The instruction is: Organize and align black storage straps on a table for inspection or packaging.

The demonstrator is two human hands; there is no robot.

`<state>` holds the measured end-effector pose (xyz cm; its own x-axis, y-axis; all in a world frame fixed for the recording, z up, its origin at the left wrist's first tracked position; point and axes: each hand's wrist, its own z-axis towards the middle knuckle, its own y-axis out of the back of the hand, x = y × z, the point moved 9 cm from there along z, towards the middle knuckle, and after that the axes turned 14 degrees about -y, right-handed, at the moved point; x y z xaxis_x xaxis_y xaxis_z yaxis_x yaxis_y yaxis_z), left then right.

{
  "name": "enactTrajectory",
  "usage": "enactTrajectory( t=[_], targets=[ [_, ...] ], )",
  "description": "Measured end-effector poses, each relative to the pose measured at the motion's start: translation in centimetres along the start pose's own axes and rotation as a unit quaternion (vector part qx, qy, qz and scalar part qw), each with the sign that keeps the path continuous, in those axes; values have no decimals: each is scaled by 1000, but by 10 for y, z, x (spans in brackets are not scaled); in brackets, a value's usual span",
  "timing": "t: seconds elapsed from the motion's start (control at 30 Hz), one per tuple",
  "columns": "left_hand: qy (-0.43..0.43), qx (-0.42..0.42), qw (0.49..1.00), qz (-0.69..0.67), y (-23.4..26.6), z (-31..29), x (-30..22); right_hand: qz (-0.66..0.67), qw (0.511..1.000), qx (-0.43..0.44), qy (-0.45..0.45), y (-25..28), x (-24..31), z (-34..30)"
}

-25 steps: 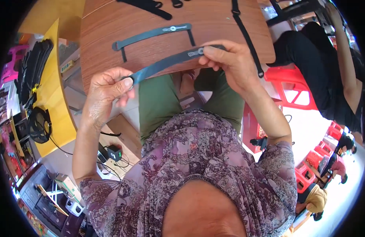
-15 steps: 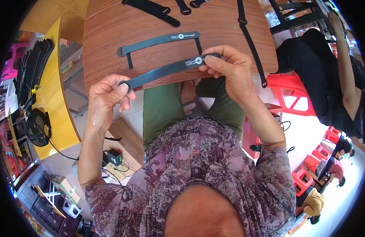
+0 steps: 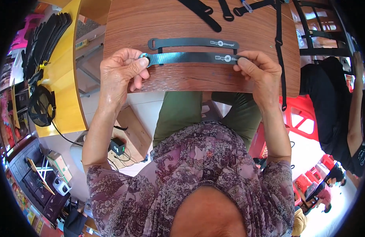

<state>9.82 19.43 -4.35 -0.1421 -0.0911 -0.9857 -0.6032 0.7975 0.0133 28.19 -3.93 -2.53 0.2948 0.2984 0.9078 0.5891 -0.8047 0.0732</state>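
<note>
I hold a flat black strap stretched level over the brown wooden table. My left hand pinches its left end, where a metal ring shows. My right hand pinches its right end, near a white printed label. A second black strap of the same kind lies flat on the table just beyond it, parallel and close to it.
More black straps lie at the table's far edge, and a long thin one runs down the right side. A yellow table at left carries stacked black straps. A person in black sits at right by red stools.
Both hands have moved the strap forward from above my lap to over the table, levelled it, and brought it beside the second strap.
</note>
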Motion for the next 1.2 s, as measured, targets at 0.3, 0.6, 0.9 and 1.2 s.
enactTrajectory(
  t=[0.3, 0.6, 0.9, 1.2],
  targets=[
    [0, 6, 1000, -24, -4, 13, 0, -27, 999, -16, -28, 4, -2, 12],
    [5, 4, 1000, 19, -6, 25, 1, -48, 998, -28, -13, 3, 6, 23],
    [29, 4, 999, 24, -10, 31, 4, -68, 997, -13, -30, -1, 0, 31],
    [42, 4, 999, 34, -10, 34, 11, -47, 999, -5, -22, -1, 3, 34]
  ],
)
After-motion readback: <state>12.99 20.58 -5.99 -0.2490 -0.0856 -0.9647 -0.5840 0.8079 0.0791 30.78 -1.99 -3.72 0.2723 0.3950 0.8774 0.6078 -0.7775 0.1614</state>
